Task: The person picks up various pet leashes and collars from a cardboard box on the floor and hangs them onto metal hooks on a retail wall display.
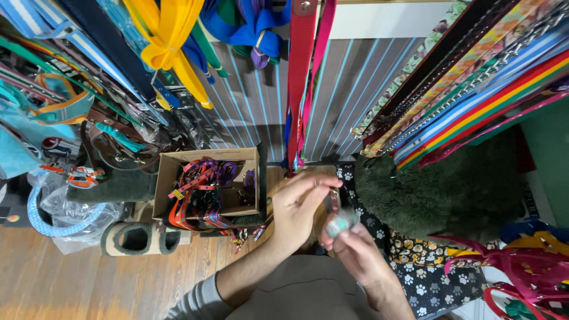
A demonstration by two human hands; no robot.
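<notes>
Pinching a small teal tag [338,224] with narrow strap, right hand [355,252] fingers pressed together; left hand [296,207] pinches strap top, near cardboard box [207,155] of collars.

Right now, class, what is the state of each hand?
Left hand: fingers pinched shut on the thin strap.
Right hand: closed on a small teal tag.

Left hand [296,208] and right hand [353,249] meeting over the wooden floor [77,284], fingers pinched on a small teal-and-pink strap piece [338,222]. Just left, a cardboard box [207,159] full of collars. Above, hanging leashes [301,83]; right, a dark green furry bed [438,189].
</notes>
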